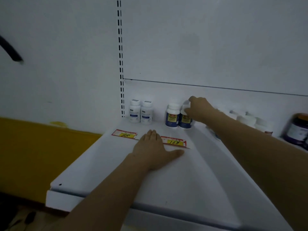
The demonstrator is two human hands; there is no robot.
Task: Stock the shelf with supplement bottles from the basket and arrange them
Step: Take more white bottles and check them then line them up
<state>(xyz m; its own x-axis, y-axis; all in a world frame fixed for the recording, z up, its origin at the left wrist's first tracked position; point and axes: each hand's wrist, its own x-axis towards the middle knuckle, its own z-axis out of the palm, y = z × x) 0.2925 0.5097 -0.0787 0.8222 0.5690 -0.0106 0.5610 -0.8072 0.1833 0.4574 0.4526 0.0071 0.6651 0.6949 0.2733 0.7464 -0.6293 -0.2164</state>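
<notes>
Two white supplement bottles (140, 112) stand side by side at the back left of the white shelf (103, 164). To their right stand two dark blue bottles with white caps: one (172, 116) stands free, and my right hand (199, 110) grips the cap of the other (185, 121). A further white cap shows just behind my fingers. My left hand (154, 147) rests flat on the shelf, fingers straight, between two price tags. No basket is in view.
Red and yellow price tags marked 88 (124, 133) and 168 (175, 141) lie on the shelf. Blurred white bottles (246, 120) and a dark purple jar (298, 130) stand at the right. A slotted upright (120, 64) runs up the back panel. A yellow surface (33, 147) lies at left.
</notes>
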